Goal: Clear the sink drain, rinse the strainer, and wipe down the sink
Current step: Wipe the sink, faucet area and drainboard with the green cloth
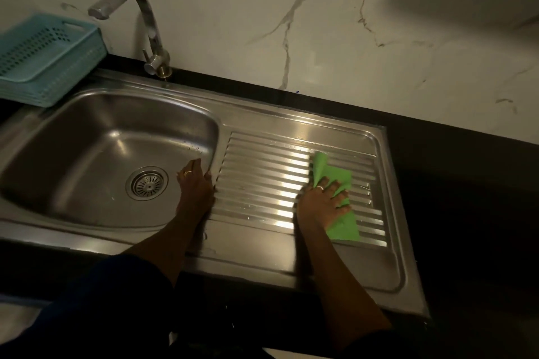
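The right grip (318, 201) lay flat on the green cloth (339, 178), fingers spread and pressing it down rather than pinching it. The cloth sat on the ribbed drainboard (256, 183) of the steel sink (262, 121), toward the drainboard's right edge. Its long axis ran from the far side to the near side, across ribs that run left to right.

The left grip (194, 183) rested on the ridge between drainboard and bowl (96, 137). Its fingers were laid over the edge and down the bowl's right wall, the thumb on top, and it held nothing. It looked like a brace for the body.

The coming move seemed to turn on one thing: the rest of the ribs and the bowl both lay to the left of the cloth. A stroke along the ribs would carry the cloth toward the left grip. That grip was the nearer one to the bowl, but the cloth was under the other.

The strainer (148, 183) sat seated in the drain at the bowl's bottom, with no debris showing on it. A few drops clung to the bowl's right wall. Judged from this, only the wiping was in hand.

At the desk's (437, 183) back left corner stood stacked teal baskets (43, 55). Nothing showed inside the top one. The faucet (137, 3) arched over the bowl's far rim, and no water ran.
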